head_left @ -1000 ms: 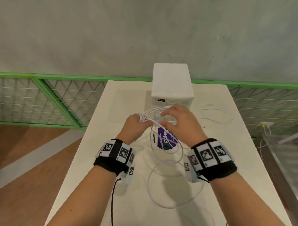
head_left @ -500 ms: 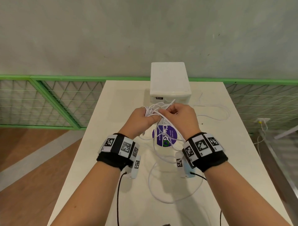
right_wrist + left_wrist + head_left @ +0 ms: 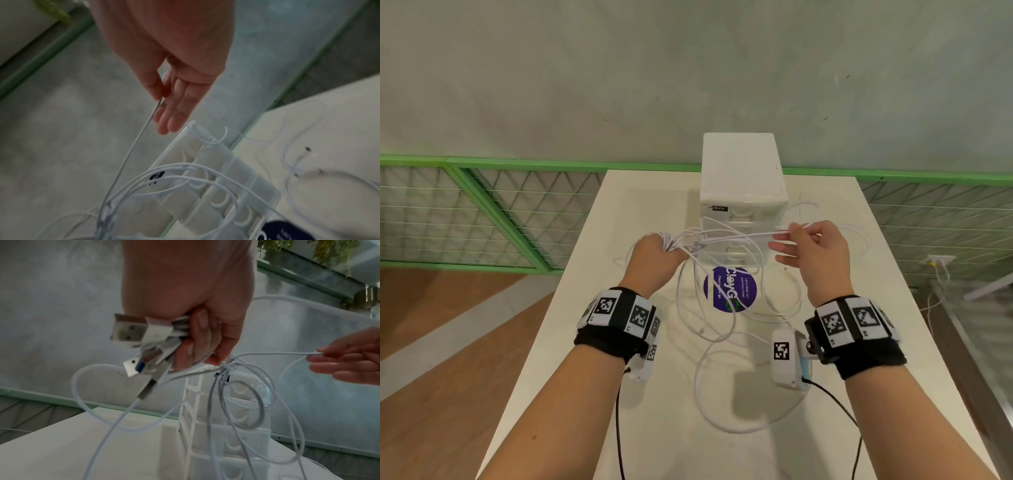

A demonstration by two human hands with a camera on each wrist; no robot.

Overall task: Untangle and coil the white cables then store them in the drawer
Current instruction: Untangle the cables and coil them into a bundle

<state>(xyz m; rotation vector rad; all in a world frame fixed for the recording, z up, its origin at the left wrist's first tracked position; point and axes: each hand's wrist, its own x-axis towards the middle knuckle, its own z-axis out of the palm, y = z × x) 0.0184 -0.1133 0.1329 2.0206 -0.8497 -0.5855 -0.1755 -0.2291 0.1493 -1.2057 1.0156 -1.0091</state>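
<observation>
The person stands at the near edge of a pale table (image 3: 571, 342) and holds both hands up above it. The left hand (image 3: 654, 253) is closed in a fist around a bundle of white cables (image 3: 722, 240); in the left wrist view the fingers (image 3: 197, 340) are curled tight on several USB plugs (image 3: 131, 331), which stick out from the fist toward the camera. How many cables are in the bundle I cannot count, because the strands cross each other and some are blurred. From the fist the cables fall in loose loops to the middle of the table, and a knot-like crossing (image 3: 228, 366) sits just beside the left thumb.

The right hand (image 3: 815, 253) pinches one strand between thumb and first finger, and this strand runs nearly straight across to the left fist. The other right fingers (image 3: 174, 110) are stretched out and lie together, holding nothing.

At the far edge of the table stands a small white drawer unit (image 3: 743, 171). Its drawers look closed, but the hanging cables cover part of the front. A round purple sticker (image 3: 729, 291) lies on the table under the loops, half hidden. More white cable (image 3: 859, 240) lies toward the right edge, partly behind the right hand
</observation>
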